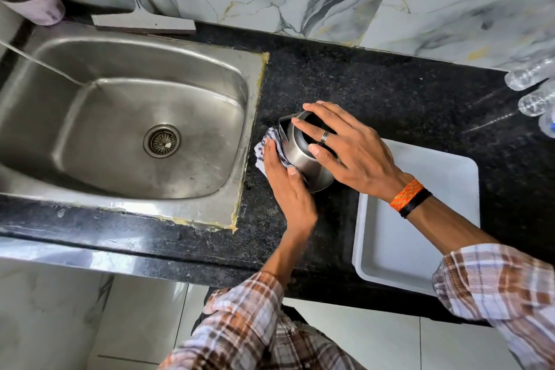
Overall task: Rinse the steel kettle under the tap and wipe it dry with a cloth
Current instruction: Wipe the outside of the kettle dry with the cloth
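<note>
The steel kettle (300,156) stands on the black granite counter (375,93), just right of the sink, its spout pointing toward the upper left. My right hand (348,147) lies spread over the kettle's top and right side, holding it. My left hand (285,186) presses a blue-and-white checked cloth (265,150) flat against the kettle's left wall. Part of the cloth sticks out beyond my fingertips. The tap is not in view.
The steel sink (90,54) with its drain (162,140) fills the left. A white tray (450,177) sits right of the kettle. Clear plastic bottles (531,90) lie at the right edge. A pink cup (39,0) and a squeegee (144,24) stand behind the sink.
</note>
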The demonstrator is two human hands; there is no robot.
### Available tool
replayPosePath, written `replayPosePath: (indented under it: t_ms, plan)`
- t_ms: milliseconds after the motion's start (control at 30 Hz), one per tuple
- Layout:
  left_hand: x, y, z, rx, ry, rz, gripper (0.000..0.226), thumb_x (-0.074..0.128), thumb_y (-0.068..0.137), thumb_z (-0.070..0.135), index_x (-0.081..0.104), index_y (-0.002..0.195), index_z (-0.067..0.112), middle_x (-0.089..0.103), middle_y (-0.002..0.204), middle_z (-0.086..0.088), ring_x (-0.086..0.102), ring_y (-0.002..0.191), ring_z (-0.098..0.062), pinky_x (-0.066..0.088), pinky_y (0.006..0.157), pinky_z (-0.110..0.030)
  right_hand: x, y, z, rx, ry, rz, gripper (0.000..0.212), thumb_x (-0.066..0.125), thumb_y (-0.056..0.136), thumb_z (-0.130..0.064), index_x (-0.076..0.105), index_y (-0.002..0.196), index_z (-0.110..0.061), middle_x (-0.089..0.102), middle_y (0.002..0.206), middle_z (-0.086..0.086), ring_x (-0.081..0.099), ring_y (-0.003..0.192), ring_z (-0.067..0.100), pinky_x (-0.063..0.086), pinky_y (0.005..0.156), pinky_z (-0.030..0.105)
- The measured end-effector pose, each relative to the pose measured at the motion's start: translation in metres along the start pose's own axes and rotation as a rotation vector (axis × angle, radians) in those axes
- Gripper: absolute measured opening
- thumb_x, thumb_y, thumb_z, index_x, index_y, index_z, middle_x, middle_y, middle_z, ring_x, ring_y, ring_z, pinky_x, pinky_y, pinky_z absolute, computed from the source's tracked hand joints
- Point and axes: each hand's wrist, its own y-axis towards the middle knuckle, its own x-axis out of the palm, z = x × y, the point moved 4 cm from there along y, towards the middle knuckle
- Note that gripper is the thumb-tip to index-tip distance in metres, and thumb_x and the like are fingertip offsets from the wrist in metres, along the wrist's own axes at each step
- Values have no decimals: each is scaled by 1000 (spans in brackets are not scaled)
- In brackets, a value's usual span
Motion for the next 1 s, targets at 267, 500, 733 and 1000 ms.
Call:
replayPosePath:
  t_ms: [267,500,733,1000]
  plan:
    - [-14,30,12,-168,-184,-191,54,31,109,24,32,162,13,35,169,6,28,159,-8,21,133,-36,2,0,2,1,-28,22,52,48,103,-39,40,154,-32,33,166,3,30,155,22,32,125,40]
    - [-13,95,-10,-352,-156,-572,41,35,112,19,59,143,10,61,151,-7,54,144,-19,34,127,-52,2,-1,4,-44,40,50,48,50,103,-41,49,149,-30,37,165,3,33,154,23,36,123,44]
    - [-5,127,23,-249,-186,-891,66,35,96,35,56,141,-8,58,151,-19,56,143,-27,43,121,-36,4,-3,6,-76,59,77,49,54,102,-38,48,150,-27,34,165,6,26,157,21,33,124,48]
    - [21,150,26,-414,76,-1192,42,30,107,7,58,139,9,65,130,0,67,100,14,49,79,0,2,-1,5,-62,67,80,47,53,102,-39,50,148,-28,36,165,6,25,157,23,34,123,48]
